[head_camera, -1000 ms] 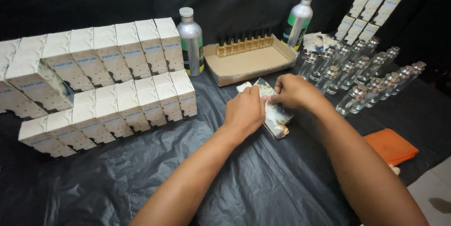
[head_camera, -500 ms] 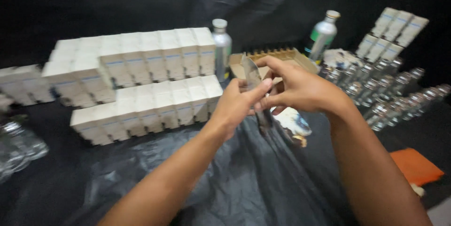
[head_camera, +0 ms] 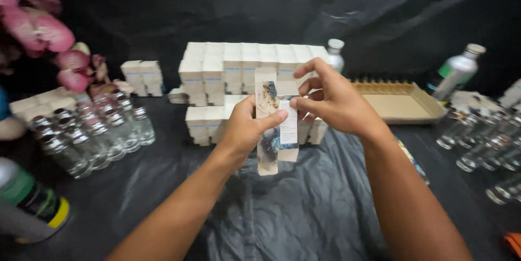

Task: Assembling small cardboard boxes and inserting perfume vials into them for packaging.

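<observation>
We hold a flat unfolded carton [head_camera: 269, 125] up in the air at centre, above the table [head_camera: 304, 212], which is covered w/ black cloth. Our left hand [head_camera: 244, 128] grips the carton's left edge, thumb pressed across the front. Our right hand [head_camera: 331, 101] pinches a white side flap betw. thumb and fingers, the other fingers curled above it. The carton stands upright, long & narrow, w/ a dark printed pattern on its face.

Just behind the carton, far centre, we see a stack of white boxes [head_camera: 239, 68] in several rows. Far right lies a shallow cardboard tray [head_camera: 401, 103], w/ a silver bottle [head_camera: 456, 74] w/ green label beyond it. Clear glass bottles [head_camera: 483, 141] crowd the right edge; more glass bottles w/ metal caps [head_camera: 92, 131] stand at left. Pink flowers [head_camera: 49, 38] show far left. A green-and-yellow can [head_camera: 27, 201] lies near left, partly out of frame.
</observation>
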